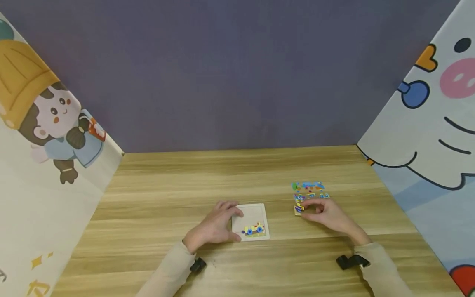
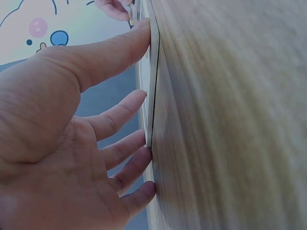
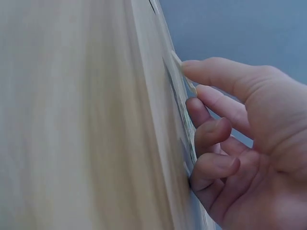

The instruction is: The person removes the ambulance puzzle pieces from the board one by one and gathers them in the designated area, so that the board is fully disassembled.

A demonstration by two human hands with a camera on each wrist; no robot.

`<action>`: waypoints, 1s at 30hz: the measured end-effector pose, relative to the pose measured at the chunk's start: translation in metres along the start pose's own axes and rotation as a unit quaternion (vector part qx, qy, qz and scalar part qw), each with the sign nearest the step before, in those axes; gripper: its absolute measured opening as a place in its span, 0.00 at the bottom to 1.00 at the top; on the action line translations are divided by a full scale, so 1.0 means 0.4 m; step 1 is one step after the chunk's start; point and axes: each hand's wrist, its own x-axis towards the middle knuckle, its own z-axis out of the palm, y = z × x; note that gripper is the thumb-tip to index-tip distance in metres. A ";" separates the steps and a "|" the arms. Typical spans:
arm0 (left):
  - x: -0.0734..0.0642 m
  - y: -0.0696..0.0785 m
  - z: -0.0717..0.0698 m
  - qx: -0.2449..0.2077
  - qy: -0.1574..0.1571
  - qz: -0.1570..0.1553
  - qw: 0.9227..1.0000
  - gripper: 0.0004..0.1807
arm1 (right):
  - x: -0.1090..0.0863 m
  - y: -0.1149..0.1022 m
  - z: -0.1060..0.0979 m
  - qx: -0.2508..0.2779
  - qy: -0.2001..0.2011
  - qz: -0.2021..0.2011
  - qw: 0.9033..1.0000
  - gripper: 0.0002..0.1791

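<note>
A square pale puzzle board [image 1: 250,213] lies on the table, with joined pieces [image 1: 254,229] showing a yellow vehicle with blue wheels along its lower edge. My left hand [image 1: 219,225] rests at the board's left side. Its thumb [image 2: 120,52] touches the board, and the other fingers are spread and fairly straight along the board and tabletop. To the right, my right hand [image 1: 328,214] pinches a small puzzle piece [image 1: 298,209] with yellow and blue print between thumb and index finger. In the right wrist view that piece [image 3: 181,69] is tilted, and the remaining fingers are curled.
Loose puzzle pieces [image 1: 313,186] with blue, green and orange print lie in rows just beyond my right hand. The wood-grain table [image 1: 167,185] meets a dark back panel [image 1: 237,82]. Printed cartoon panels [image 1: 426,144] stand at both sides.
</note>
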 end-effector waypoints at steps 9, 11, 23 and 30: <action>-0.001 0.006 -0.008 0.000 -0.002 0.004 1.000 0.33 | -0.003 0.015 -0.042 -0.035 -0.028 0.021 0.999 0.21; 0.000 0.006 -0.009 0.000 -0.002 0.004 1.000 0.32 | -0.001 0.016 -0.045 -0.034 -0.033 0.022 0.999 0.20; 0.000 0.005 -0.006 0.000 -0.001 0.008 1.000 0.33 | 0.011 0.012 -0.052 -0.026 -0.060 0.026 0.998 0.19; -0.001 0.010 -0.007 -0.002 0.000 0.010 1.000 0.33 | 0.012 0.015 -0.050 -0.037 -0.061 0.015 0.997 0.19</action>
